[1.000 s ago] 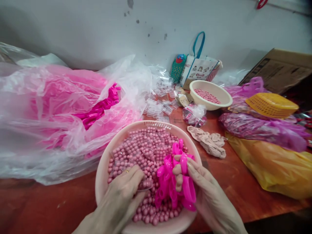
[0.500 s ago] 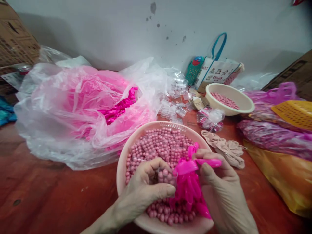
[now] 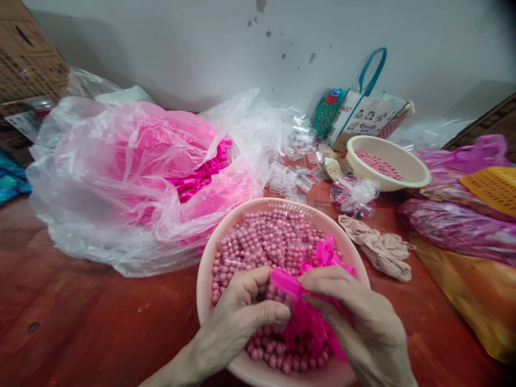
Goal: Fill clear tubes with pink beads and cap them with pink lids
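Fitting seems underway, lower centre: left hand [image 3: 239, 309] grips bead packet [image 3: 277, 295], right hand [image 3: 357, 309] pinches pink band [image 3: 286, 281], likely requiring alignment.

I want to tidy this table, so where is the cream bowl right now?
In the head view, the cream bowl sits toward the upper right, in front of the white tote bag and left of the yellow perforated basket.

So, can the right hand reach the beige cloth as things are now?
Probably yes: the beige cloth lies uncovered near the right hand, with only the pink bowl's rim between, though that hand is busy at a pink cap.
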The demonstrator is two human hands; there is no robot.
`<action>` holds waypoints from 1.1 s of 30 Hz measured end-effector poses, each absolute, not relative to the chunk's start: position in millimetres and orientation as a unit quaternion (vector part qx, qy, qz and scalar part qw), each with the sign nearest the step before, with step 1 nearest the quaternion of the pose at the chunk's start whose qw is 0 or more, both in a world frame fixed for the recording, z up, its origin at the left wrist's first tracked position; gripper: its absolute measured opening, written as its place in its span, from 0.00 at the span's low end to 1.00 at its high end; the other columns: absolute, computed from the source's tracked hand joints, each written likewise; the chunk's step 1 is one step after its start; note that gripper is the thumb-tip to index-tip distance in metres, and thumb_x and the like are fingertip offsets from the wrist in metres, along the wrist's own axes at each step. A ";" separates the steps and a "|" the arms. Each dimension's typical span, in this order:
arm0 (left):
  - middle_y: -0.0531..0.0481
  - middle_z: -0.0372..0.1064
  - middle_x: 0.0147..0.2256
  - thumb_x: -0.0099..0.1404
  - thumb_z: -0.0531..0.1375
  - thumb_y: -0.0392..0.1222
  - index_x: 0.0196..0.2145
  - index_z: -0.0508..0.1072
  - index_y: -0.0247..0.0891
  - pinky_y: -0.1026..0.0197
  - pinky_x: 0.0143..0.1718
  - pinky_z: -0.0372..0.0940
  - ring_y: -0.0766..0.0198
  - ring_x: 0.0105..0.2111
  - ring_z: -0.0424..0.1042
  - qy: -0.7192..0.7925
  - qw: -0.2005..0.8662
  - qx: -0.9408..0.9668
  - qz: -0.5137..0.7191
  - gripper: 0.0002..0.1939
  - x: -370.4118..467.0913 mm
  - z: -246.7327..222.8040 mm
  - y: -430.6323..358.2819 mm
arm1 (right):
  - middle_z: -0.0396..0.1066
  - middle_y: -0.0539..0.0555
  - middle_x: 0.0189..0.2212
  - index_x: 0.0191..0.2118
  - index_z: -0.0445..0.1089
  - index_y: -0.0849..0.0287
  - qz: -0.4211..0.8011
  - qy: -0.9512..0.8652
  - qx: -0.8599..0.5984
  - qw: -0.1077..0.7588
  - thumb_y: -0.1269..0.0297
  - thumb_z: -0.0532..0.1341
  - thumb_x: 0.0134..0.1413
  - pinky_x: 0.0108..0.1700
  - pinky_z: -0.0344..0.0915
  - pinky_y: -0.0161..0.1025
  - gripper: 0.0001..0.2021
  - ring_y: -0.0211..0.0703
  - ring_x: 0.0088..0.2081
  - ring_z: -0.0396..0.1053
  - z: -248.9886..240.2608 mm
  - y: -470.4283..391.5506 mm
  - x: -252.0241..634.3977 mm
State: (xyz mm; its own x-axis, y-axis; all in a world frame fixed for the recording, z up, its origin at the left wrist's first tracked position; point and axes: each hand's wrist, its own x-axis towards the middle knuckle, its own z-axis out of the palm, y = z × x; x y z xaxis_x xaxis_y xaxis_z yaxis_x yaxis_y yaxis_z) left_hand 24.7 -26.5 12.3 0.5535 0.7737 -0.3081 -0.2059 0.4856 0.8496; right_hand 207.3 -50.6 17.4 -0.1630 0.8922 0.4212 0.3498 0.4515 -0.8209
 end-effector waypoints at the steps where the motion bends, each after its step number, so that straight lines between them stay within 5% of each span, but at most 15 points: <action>1: 0.54 0.63 0.25 0.55 0.64 0.36 0.30 0.71 0.32 0.66 0.31 0.61 0.68 0.27 0.62 0.358 0.785 0.403 0.306 0.06 24.5 12.6 -26.8 | 0.75 0.51 0.35 0.43 0.73 0.51 0.294 -0.723 -0.431 0.452 0.80 0.62 0.50 0.39 0.71 0.30 0.18 0.39 0.37 0.74 18.9 -48.4 211.3; 10: 0.54 0.62 0.28 0.58 0.58 0.37 0.30 0.70 0.37 0.67 0.31 0.60 0.66 0.29 0.61 0.415 0.718 0.498 0.256 0.02 18.6 19.7 -29.5 | 0.77 0.51 0.37 0.45 0.75 0.48 0.304 -0.777 -0.409 0.370 0.77 0.60 0.52 0.37 0.73 0.31 0.18 0.42 0.35 0.75 30.7 -46.0 226.4; 15: 0.54 0.68 0.29 0.59 0.59 0.39 0.31 0.73 0.40 0.67 0.35 0.61 0.64 0.32 0.64 0.430 0.640 0.588 0.245 0.03 18.3 16.6 -31.7 | 0.74 0.52 0.36 0.34 0.74 0.54 0.346 -0.780 -0.435 0.288 0.72 0.60 0.54 0.37 0.70 0.31 0.07 0.40 0.36 0.73 36.3 -42.5 224.4; 22: 0.55 0.69 0.30 0.61 0.60 0.40 0.35 0.75 0.41 0.66 0.37 0.61 0.64 0.33 0.66 0.446 0.651 0.559 0.256 0.05 20.6 5.0 -33.2 | 0.72 0.48 0.27 0.27 0.69 0.56 0.383 -0.693 -0.474 0.386 0.70 0.64 0.52 0.31 0.67 0.30 0.05 0.37 0.29 0.71 23.3 -40.9 205.8; 28: 0.55 0.72 0.34 0.58 0.62 0.35 0.41 0.75 0.41 0.66 0.39 0.61 0.64 0.36 0.68 0.449 0.656 0.523 0.306 0.12 22.9 3.5 -27.5 | 0.75 0.47 0.37 0.49 0.70 0.43 0.391 -0.653 -0.492 0.423 0.74 0.65 0.50 0.38 0.70 0.31 0.22 0.38 0.36 0.73 21.7 -41.3 212.8; 33: 0.54 0.71 0.30 0.61 0.60 0.37 0.33 0.74 0.38 0.65 0.38 0.60 0.63 0.34 0.68 0.444 0.615 0.590 0.277 0.03 23.4 -0.5 -30.5 | 0.74 0.49 0.29 0.40 0.76 0.50 0.450 -0.629 -0.491 0.401 0.69 0.61 0.55 0.31 0.72 0.33 0.10 0.40 0.30 0.72 18.3 -40.4 204.1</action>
State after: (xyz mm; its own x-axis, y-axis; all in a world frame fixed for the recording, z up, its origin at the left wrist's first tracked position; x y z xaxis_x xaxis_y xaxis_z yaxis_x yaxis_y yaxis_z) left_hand 23.4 -30.5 -0.5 0.4532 0.8641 -0.2191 0.1836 0.1500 0.9715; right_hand 204.1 -40.4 18.3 -0.1956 0.9787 0.0625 0.2580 0.1128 -0.9595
